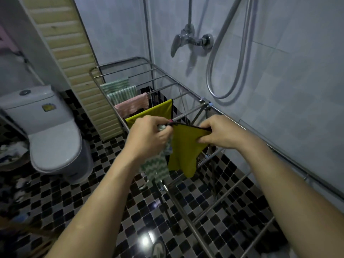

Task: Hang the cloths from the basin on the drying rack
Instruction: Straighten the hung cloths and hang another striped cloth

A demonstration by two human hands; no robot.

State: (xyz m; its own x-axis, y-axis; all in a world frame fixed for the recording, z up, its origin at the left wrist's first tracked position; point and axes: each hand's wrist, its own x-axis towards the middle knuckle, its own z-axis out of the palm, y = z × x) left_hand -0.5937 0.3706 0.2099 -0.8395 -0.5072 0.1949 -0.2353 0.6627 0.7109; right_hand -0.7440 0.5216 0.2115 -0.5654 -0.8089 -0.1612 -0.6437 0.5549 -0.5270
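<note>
The black, grey and white checkered floor [74, 202] fills the near part of the room. Along the tiled right wall stands the metal drying rack [204, 104], running from near right to far centre. A white toilet [54, 142] sits at the left with its lid down, and a chrome mixer tap [191, 41] is fixed to the wall above the rack.

A yellow cloth [184, 149] with dark trim is stretched between both hands over the middle of the rack, its lower part hanging down among the rails. Behind it, four cloths are draped over the far rails: a second yellow cloth [154, 112], a pink cloth [132, 106], then two green-striped cloths [122, 94].

The left hand [149, 133] has its fingers curled round the bunched top of a green-and-white zigzag cloth [156, 166], which dangles below the fist, and it also holds the yellow cloth's left top corner. The right hand [219, 131] pinches the right top corner, fingers folded tight on the fabric.
</note>
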